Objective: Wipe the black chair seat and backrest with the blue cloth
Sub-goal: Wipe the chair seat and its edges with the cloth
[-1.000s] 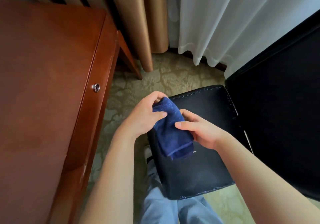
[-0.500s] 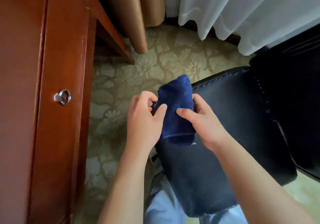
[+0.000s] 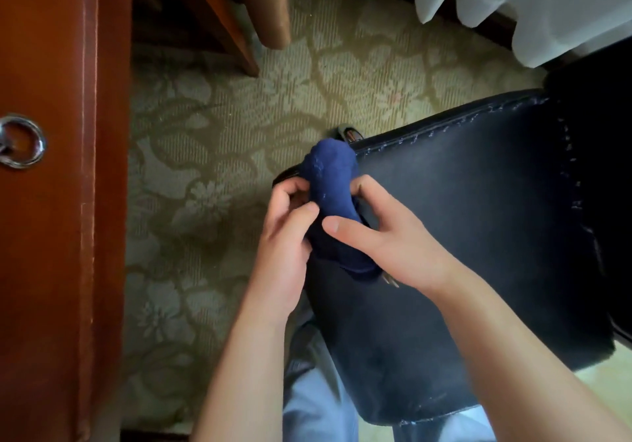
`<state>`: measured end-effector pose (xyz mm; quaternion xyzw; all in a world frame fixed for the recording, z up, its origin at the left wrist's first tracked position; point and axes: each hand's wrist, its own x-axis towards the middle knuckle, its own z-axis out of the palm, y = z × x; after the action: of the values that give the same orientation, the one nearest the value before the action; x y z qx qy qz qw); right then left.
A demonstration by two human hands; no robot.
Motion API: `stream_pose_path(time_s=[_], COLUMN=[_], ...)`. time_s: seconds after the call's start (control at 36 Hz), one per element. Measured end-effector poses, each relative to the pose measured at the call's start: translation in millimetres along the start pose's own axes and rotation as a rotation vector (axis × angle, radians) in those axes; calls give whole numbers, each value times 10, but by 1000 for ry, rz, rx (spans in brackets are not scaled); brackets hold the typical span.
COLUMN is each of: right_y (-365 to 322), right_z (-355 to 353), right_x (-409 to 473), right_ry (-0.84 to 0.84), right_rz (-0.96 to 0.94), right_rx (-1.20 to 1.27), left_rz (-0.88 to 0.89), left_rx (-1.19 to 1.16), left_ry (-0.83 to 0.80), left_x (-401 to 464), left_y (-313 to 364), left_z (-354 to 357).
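Observation:
The blue cloth (image 3: 330, 185) is bunched into a thick roll above the left front corner of the black chair seat (image 3: 478, 222). My left hand (image 3: 284, 233) grips its left side with thumb and fingers. From the right, my right hand (image 3: 386, 236) holds the cloth, its thumb lying across the front of the roll. Only a dark strip of the chair's backrest (image 3: 602, 127) shows at the right edge. White stitching runs along the seat's rim.
A red-brown wooden desk (image 3: 61, 202) with a metal ring pull (image 3: 20, 142) fills the left side. Patterned carpet (image 3: 212, 175) lies between desk and chair. Curtains (image 3: 533, 7) hang at the top. My blue-trousered legs (image 3: 314, 404) are at the bottom.
The view has tilted further down and closer. Both hands have kept hold of the cloth and bunched it tighter; the cloth now sits over the seat's left corner.

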<state>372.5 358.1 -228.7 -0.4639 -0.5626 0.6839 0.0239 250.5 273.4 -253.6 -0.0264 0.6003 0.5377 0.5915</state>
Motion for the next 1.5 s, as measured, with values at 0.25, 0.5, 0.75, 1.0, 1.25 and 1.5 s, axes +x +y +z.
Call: stream_pose_path(time_s=[0.25,0.5,0.75,1.0,1.25,1.5], right_y=[123,201,168,73,377,479], right_z=[69,136,-1,345,663,649], right_x=[73,207,473,683,826,926], right_ry=[-80,-5,391,343,341,384], right_rz=[16,30,40,-24,-69,-64], right_rx=[79,98,-142,-641,-1093,-1065], left_rz=[40,84,211,45,21,68], left_rx=[287,477,543,780,729,799], left_ry=[54,25,74,232,61,131], left_x=[105,150,334,730,799,885], left_y=[62,34,-18,-159,-234,-310], left_z=[-161,-183,-491,-727,-718,-661])
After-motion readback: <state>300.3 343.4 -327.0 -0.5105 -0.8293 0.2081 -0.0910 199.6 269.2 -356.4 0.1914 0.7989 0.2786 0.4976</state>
